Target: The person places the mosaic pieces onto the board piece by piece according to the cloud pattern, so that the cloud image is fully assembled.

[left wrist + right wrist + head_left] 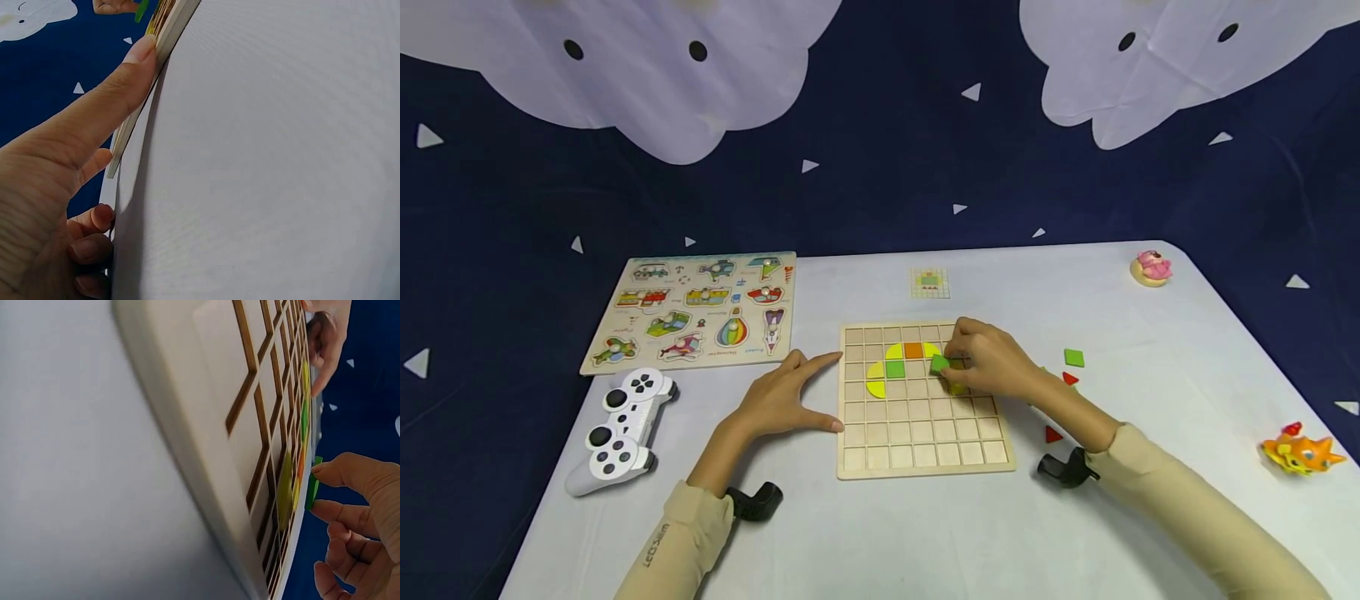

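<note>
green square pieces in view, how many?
3: one green square sits in the grid board, one is pinched by the right hand, one lies loose on the table. The hand may hide more.

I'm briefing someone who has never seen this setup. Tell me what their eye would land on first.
First, the wooden grid board at the table's middle, with yellow, orange and green pieces in its upper rows. There the right hand pinches a green square piece just above the cells, while the left hand rests flat against the board's left edge. Next come the white game controller at the left and the vehicle peg puzzle behind it.
</note>
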Motion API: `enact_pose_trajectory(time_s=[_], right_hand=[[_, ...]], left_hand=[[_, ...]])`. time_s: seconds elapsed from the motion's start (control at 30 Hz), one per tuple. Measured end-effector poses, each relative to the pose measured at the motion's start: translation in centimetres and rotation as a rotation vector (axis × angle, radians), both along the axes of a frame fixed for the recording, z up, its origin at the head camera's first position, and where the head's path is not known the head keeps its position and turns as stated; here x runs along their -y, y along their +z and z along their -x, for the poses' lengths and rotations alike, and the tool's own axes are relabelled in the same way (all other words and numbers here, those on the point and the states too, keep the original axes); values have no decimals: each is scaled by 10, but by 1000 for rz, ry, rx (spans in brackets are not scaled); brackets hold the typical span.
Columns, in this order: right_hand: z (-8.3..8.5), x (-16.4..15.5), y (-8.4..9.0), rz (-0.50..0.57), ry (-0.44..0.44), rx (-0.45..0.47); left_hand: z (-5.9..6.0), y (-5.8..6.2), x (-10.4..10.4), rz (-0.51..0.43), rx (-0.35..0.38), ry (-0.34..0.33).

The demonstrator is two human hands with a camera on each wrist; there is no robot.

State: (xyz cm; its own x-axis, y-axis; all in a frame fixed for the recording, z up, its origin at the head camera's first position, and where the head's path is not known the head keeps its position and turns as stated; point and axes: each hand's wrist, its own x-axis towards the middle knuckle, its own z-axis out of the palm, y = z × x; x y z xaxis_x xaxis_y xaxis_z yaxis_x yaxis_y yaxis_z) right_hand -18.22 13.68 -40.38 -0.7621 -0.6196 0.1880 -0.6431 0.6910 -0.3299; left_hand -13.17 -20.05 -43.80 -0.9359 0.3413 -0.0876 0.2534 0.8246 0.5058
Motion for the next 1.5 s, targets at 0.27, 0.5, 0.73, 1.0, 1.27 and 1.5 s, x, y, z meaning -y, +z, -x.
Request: enact_pose_trajectory(time_s=[0.27, 0.5, 0.73, 1.0, 1.27, 1.5], right_hand=[[-4, 14, -3, -17, 47, -6], [-3, 21, -9, -33, 86, -59], [-5, 22, -8, -7, 107, -53], [-1, 28, -6, -3, 107, 28], [2, 31, -7, -30, 95, 61], [-1, 30, -8, -47, 73, 23]], left_hand=[[-1, 1, -2, 1, 0, -7], [-3, 1, -3, -1, 4, -5], [-4, 2, -3, -2, 0, -10], [-4, 2, -3, 0, -8, -10], [-2, 1, -1, -3, 8, -6], [0, -1, 0, -2, 15, 2]])
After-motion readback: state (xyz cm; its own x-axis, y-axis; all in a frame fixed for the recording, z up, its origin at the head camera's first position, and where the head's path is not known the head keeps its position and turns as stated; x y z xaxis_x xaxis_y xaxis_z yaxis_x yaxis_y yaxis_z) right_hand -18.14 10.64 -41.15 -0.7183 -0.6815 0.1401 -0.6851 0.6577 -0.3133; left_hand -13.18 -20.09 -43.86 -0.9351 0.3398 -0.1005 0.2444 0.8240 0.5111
